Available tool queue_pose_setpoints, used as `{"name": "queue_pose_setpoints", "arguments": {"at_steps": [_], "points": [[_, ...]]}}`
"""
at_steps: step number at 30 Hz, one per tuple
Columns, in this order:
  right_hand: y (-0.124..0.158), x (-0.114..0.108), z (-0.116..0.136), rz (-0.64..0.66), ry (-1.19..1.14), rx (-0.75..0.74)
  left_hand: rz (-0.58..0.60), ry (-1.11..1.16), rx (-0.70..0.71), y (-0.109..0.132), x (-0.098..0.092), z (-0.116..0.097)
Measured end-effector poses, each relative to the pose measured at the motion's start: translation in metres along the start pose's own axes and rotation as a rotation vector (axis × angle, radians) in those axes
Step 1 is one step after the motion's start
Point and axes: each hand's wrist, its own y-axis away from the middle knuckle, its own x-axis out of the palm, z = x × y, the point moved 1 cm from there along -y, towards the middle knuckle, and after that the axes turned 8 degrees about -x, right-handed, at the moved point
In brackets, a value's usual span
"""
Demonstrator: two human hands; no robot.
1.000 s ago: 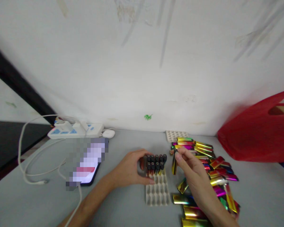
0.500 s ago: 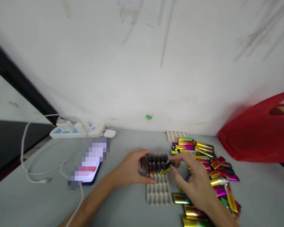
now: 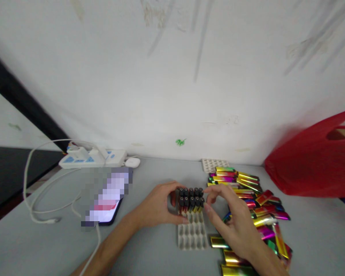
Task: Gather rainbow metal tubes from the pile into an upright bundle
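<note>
A white slotted tray [image 3: 192, 235] lies on the grey table, with several black-capped shiny sticks [image 3: 190, 198] standing in its two far rows. My left hand [image 3: 158, 205] curls round the tray's far left end, fingers against the sticks. My right hand [image 3: 232, 220] is at the right end of the second row, thumb and forefinger pinched on the last stick there. A heap of loose metallic sticks [image 3: 251, 207] in gold, pink and green lies to the right, partly under my right forearm.
A phone [image 3: 107, 199] with a lit screen lies left of the tray, its white cable [image 3: 37, 195] looping to a power strip [image 3: 92, 158] by the wall. A second white tray [image 3: 211, 164] sits behind the heap. A red plastic bag [image 3: 313, 161] stands at the right.
My right hand carried a stick from the heap leftward to the tray and stood it at the right end of the second row. The left hand stayed on the tray.
</note>
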Motion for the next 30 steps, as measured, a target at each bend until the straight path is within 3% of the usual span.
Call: {"name": "queue_pose_setpoints", "arguments": {"at_steps": [5,12,20,30], "points": [[0.001,-0.002,-0.019,-0.141,0.273,0.099,0.006,-0.001,-0.019,0.0,-0.001,-0.002],[0.006,0.001,-0.038,-0.036,0.775,0.176,0.002,0.001,0.005,0.0,-0.002,-0.001],[0.006,0.007,-0.039,0.05,0.843,0.103,0.002,-0.011,0.007,0.0,-0.002,-0.003],[0.005,0.012,-0.035,0.146,0.737,0.012,0.01,0.016,-0.012,0.0,-0.002,-0.001]]}}
